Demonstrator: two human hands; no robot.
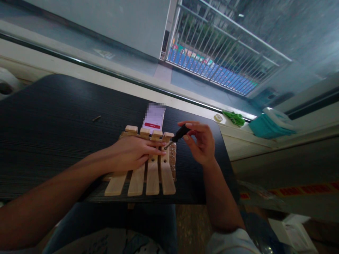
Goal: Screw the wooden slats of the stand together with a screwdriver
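On the table (66, 106), the wooden rack (136, 181) lies under the left hand (129, 151), laid flat, gripping nothing. Right of the rack, the right hand (202, 141) pinches a screwdriver (180, 133), shaft slanting down leftward toward the rack's rightmost slat (168, 181).

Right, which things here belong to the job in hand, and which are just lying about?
In the job:
- black-handled screwdriver, in the right hand
- slatted wooden piece, under the left hand

Apparently lying about:
- phone, lit but untouched
- green cloth
- teal container

Unclear: small thin rod.
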